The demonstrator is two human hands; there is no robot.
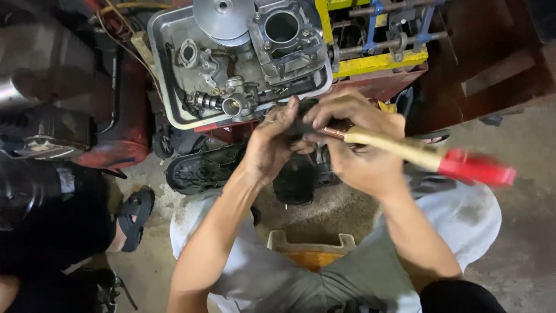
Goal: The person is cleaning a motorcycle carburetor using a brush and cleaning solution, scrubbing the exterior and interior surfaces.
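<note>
below the parts tray [168,87] — left hand [269,145] | right hand [362,153] grip brush [417,152]

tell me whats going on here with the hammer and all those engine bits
A person crouches over a dark engine part on the floor. The right hand grips a wooden-handled hammer with a red end; the left hand meets it at the head. Beyond them a metal tray holds a carburettor and a cylinder.
</note>
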